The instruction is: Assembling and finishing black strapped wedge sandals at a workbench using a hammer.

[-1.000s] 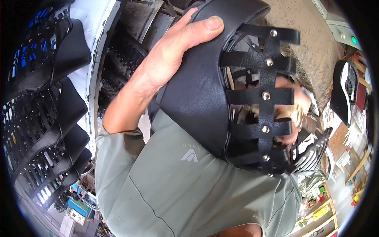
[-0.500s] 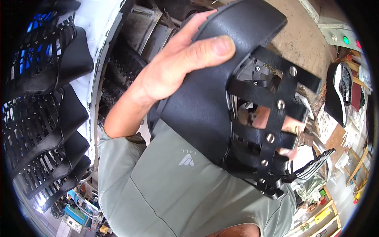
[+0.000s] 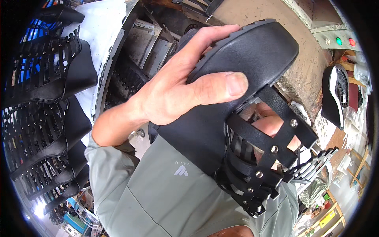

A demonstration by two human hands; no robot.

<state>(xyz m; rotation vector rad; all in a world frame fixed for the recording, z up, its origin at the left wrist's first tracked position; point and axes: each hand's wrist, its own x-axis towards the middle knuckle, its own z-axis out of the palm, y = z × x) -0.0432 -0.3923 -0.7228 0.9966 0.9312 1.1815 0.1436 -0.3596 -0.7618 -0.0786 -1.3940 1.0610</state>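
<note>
One black wedge sandal [image 3: 197,140]: left grip [image 3: 173,94] clasped round sole [image 3: 262,49], right grip [image 3: 270,125] behind straps [image 3: 284,136], closure unclear.

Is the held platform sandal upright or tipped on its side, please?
Tipped on its side: the black platform sandal turns its sole wall to the camera, riveted straps pointing right.

Person in a grey-green s/s shirt [image 3: 197,201], smooth fabric, w/ lt-coloured angular logo [image 3: 181,171] plus tiny lettering printed on the chest. Thin dark seam [image 3: 141,208] runs diag. across the L side; L sleeve [image 3: 110,168] is loose, creased, ending approx. at the elbow; neckline [image 3: 225,230] rounded. L hand [image 3: 177,93] bare, thumbnail [image 3: 237,83] trimmed short.
</note>
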